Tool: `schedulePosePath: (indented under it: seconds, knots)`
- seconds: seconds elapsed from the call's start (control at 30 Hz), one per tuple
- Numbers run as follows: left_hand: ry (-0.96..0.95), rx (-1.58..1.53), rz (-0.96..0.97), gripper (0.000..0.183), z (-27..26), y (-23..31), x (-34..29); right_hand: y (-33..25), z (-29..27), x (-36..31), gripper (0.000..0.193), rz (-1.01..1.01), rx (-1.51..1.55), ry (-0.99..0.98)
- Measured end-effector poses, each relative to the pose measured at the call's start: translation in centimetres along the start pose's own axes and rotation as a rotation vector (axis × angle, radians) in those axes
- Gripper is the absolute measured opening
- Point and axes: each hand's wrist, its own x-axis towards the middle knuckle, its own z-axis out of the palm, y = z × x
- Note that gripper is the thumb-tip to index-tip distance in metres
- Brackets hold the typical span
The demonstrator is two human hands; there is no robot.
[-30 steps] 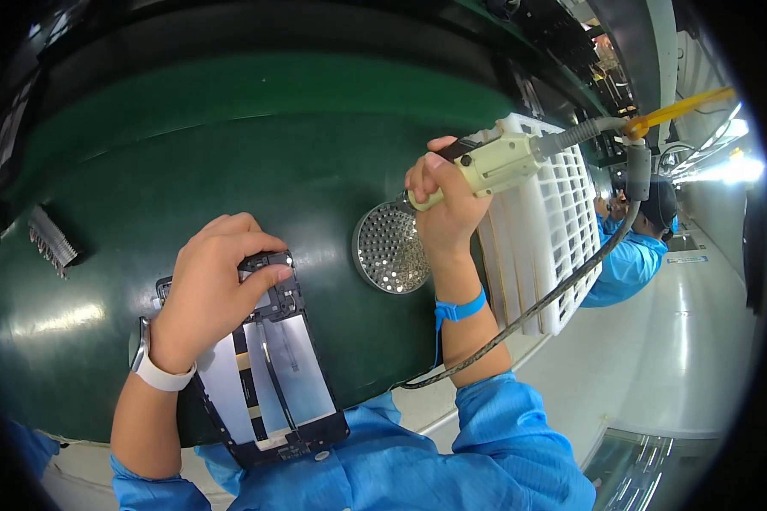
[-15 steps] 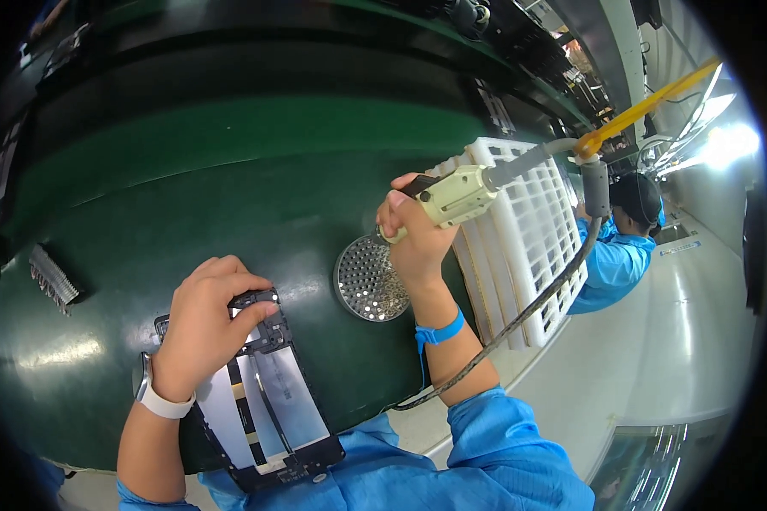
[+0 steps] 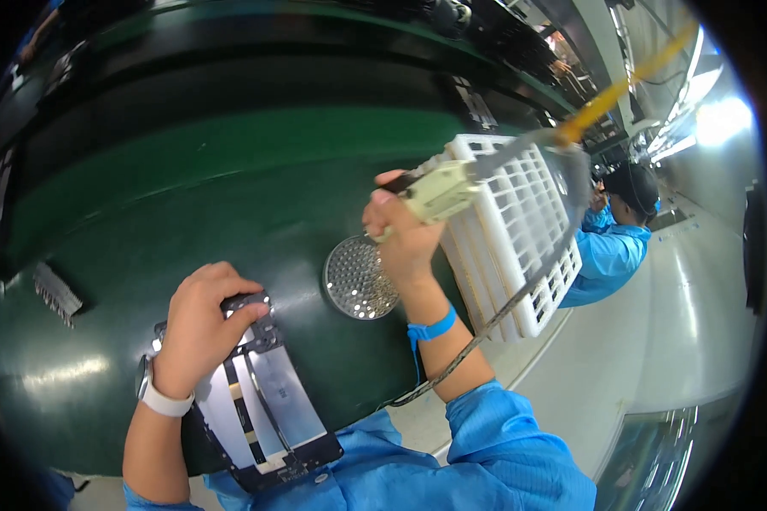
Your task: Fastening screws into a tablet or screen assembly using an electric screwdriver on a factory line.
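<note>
My left hand [image 3: 206, 317] is closed on the upper end of an opened tablet-like device [image 3: 294, 396], its thumb and fingers pinching the black frame. The device lies tilted at the table's near edge, with pale panels and dark strips showing inside. My right hand [image 3: 407, 247] grips a cream-coloured electric screwdriver [image 3: 441, 194], blurred by motion and raised over the table. Its tip is hard to make out near the fingers. Just left of my right wrist sits a round metal dish [image 3: 346, 271] with a dimpled plate and small shiny pieces, probably screws.
Stacked white grid trays [image 3: 486, 255] stand right of my right hand. A grey cable [image 3: 486, 332] crosses over my forearm, and a yellow bar [image 3: 614, 98] hangs above. A grey comb-like piece [image 3: 57, 294] lies at left. Another person [image 3: 614, 255] works beyond the trays.
My right hand and the screwdriver have shifted slightly left, and the cable and yellow bar have swung along. My left hand keeps its hold on the device.
</note>
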Motion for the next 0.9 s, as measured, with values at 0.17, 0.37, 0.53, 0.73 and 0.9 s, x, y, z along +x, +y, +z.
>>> schedulePosePath:
  seconds: [0.17,0.37,0.53,0.73,0.9]
  knots:
    - [0.057,-0.059,0.009,0.021,0.4,-1.0,0.1,-3.7,1.7,-0.4,0.018,-0.109,0.083,-0.108]
    - [0.058,-0.091,-0.059,0.016,0.1,-1.7,0.0,-4.4,6.1,-2.8,0.024,-0.021,0.168,-0.253]
    - [0.079,-0.070,-0.043,0.016,0.6,-1.6,0.2,-3.4,7.8,-5.3,0.024,0.063,0.202,-0.349]
    - [0.130,-0.079,-0.038,0.011,0.6,-2.1,-0.5,-1.6,8.9,-7.8,0.023,0.122,0.159,-0.490]
    - [0.131,-0.094,-0.026,0.009,0.6,-2.1,-0.1,-1.2,8.4,-7.9,0.022,0.155,0.117,-0.518]
